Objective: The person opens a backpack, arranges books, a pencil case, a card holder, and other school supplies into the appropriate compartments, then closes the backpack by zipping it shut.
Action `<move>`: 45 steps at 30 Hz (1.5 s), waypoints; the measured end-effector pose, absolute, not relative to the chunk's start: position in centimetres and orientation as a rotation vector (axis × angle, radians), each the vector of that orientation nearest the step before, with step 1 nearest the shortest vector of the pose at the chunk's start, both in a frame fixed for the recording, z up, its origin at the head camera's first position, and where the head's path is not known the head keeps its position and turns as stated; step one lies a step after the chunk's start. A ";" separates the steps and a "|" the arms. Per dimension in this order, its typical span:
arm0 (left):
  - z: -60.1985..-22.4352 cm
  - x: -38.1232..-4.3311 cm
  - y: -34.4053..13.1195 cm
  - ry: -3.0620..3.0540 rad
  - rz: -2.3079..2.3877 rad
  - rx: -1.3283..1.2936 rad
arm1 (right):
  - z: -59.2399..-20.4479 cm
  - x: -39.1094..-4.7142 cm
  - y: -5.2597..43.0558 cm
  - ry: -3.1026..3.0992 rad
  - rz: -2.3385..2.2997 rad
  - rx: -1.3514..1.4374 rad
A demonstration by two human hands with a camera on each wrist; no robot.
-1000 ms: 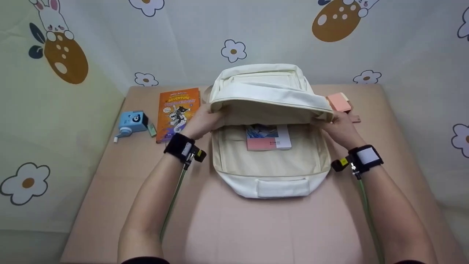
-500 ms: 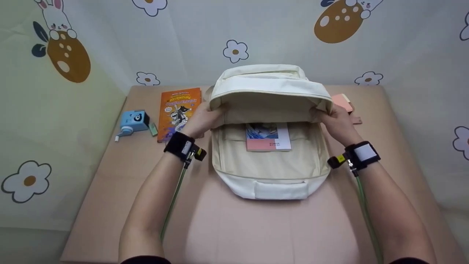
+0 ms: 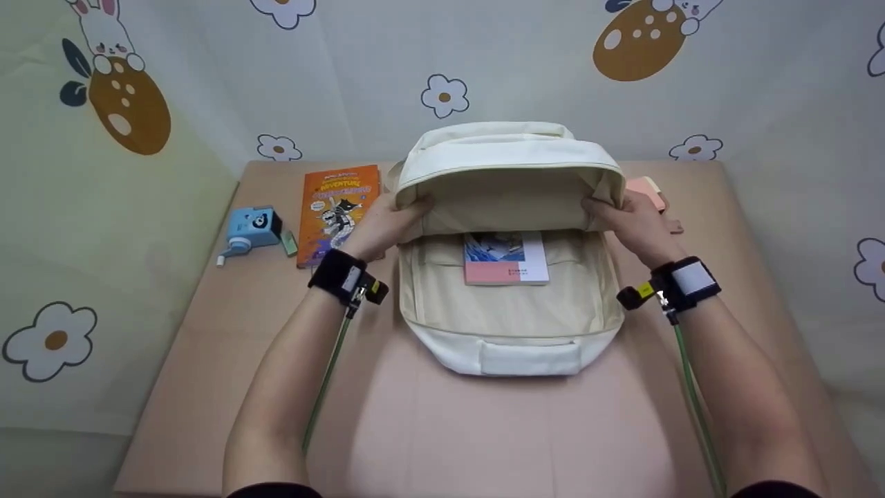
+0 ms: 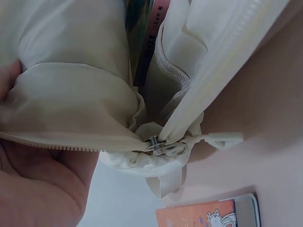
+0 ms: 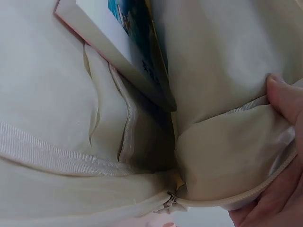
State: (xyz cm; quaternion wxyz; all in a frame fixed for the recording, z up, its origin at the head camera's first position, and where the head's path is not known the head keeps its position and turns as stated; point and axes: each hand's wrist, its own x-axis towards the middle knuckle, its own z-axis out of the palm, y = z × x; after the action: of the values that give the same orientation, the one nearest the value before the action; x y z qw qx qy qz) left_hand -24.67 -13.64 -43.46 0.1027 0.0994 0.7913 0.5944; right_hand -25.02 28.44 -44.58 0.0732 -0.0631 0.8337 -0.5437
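Note:
A cream backpack (image 3: 511,353) lies unzipped on the table, its front panel lifted and folded back. The left hand (image 3: 387,225) grips the panel's zipped edge at the left corner, thumb inside; the left wrist view shows the zipper pull (image 4: 222,140) hanging near the end of the track. At the opposite corner the right hand (image 3: 635,223) pinches the same panel, its thumb on the lining in the right wrist view. Inside lies a book (image 3: 505,266) with a pink, white and blue cover. Its upper part is hidden under the panel.
Left of the backpack lies an orange comic book (image 3: 335,207), partly behind the left hand. Beside it are a small green block (image 3: 288,244) and a blue crank-handled device (image 3: 252,228), apparently a pencil sharpener. A pink object (image 3: 646,191) sits behind the right hand. A patterned curtain (image 3: 511,69) hangs behind.
Both hands have raised the front panel and spread its edge, so the opening shows more of the lining. The right hand has shifted slightly inward. The book inside stays put.

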 end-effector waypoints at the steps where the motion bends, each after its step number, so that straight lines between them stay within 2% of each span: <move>1: -43.4 -24.7 -13.6 2.330 1.753 0.286 | -44.6 -25.1 28.4 2.500 -1.642 -0.183; 16: -43.1 -24.0 -14.4 2.309 1.737 0.311 | -44.4 -25.3 28.0 2.472 -1.716 -0.106; 23: -42.6 -23.0 -17.3 2.316 1.655 0.314 | -44.2 -25.5 27.8 2.451 -1.724 -0.081; 34: -42.4 -21.7 -24.7 2.530 1.595 -0.174 | -44.0 -25.5 28.1 2.427 -1.720 -0.102; 39: -43.6 -21.7 -26.1 2.665 1.335 -0.281 | -44.1 -25.6 28.1 2.439 -1.708 -0.091; 45: -46.6 -23.0 -25.7 2.834 0.870 -0.172 | -44.0 -25.6 27.9 2.439 -1.689 -0.059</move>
State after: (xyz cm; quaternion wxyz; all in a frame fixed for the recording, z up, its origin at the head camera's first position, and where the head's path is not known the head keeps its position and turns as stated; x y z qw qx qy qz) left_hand -22.99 -25.75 -46.63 0.0857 -0.0575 0.9508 0.2920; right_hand -25.57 27.87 -44.03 0.0872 -0.0200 0.8188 -0.5670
